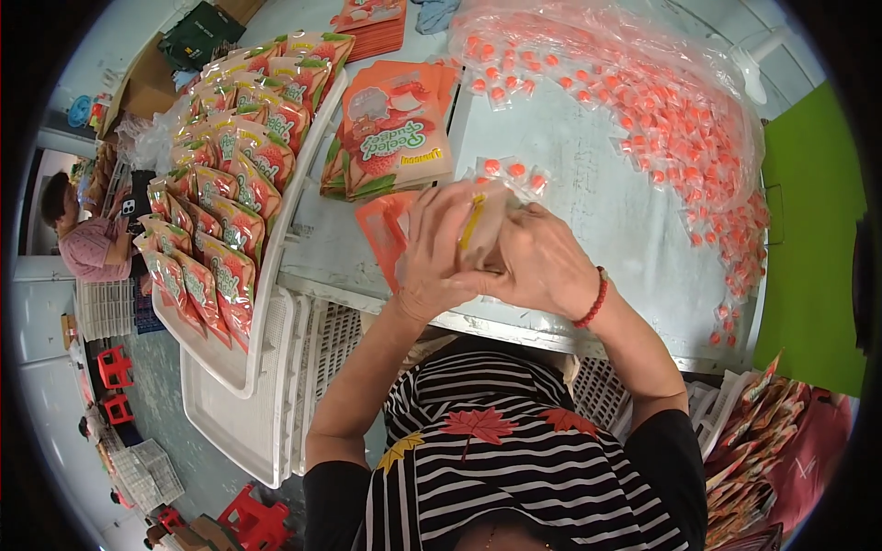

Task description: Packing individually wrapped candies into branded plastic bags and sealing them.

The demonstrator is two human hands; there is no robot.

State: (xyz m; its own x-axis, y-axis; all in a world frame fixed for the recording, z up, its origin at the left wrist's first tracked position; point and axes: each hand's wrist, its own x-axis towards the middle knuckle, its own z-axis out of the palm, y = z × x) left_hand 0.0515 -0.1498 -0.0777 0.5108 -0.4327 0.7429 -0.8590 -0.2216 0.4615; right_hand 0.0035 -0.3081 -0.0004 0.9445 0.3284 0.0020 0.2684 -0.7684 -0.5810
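Observation:
My left hand (pixel 430 246) is wrapped round a beige and red plastic pouch (pixel 480 220) above the front part of the table. My right hand (pixel 544 262), with a red bead bracelet at its wrist, grips the pouch from the other side. Its fingertips are partly hidden behind the pouch. Just beyond the hands lie a few small clear-wrapped red sweets (pixel 514 171). Flat orange-red pouches (pixel 397 129) form a stack to the left, and another flat orange pouch (pixel 377 230) lies beside my left hand.
A large heap of wrapped sweets (pixel 684 165) spreads over the right of the metal table (pixel 579 220), spilling from clear plastic. Filled pouches (pixel 230 275) stand in rows on a white tray (pixel 262 335) at left. A green panel (pixel 813 239) borders the right; a person (pixel 92 234) is far left.

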